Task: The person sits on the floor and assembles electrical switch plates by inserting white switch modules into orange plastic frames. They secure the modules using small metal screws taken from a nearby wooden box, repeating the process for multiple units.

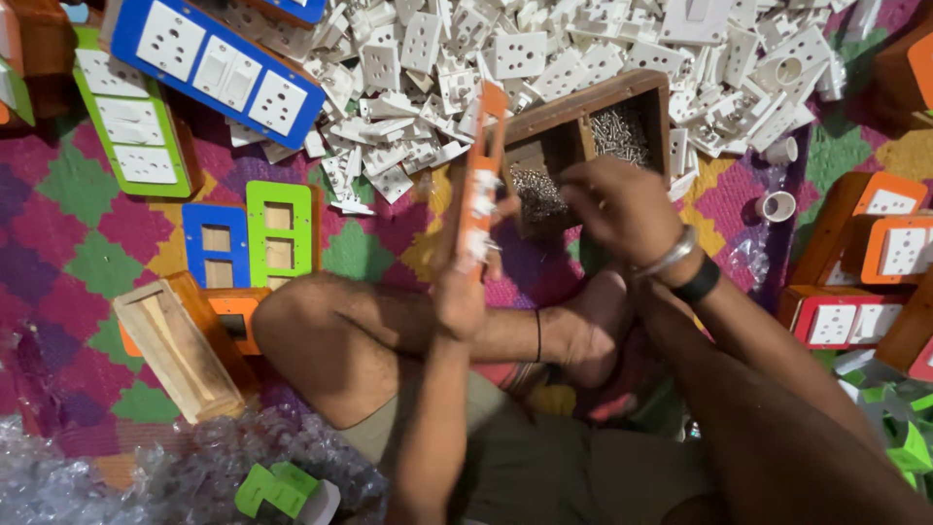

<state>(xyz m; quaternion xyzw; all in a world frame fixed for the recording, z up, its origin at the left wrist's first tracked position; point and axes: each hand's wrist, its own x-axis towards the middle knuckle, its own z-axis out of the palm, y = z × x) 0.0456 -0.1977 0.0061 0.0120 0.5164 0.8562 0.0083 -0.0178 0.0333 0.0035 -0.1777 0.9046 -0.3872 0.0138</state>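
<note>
Person seated cross-legged on a patterned mat of pink, green and yellow diamonds [68, 243]. Left hand [465, 282] has its fingers closed round the lower end of a long orange switch-board faceplate with white socket inserts [483, 175], held edge-on and nearly upright above the bent knee. Right hand [617, 209], wearing a metal bangle and a black band at the wrist, sits just beside the plate over a partitioned wooden tray of small metal screws [607, 122]; its fingers are curled inward, but whether they pinch anything cannot be told. Behind the tray lies a large heap of loose white plastic socket parts [544, 49]. To the left: a blue board with white sockets [214, 68], a green board [131, 126], empty blue and green frames [253, 238], and an open wooden box [180, 345]. Finished orange and red boards [875, 262] stand at the right
</note>
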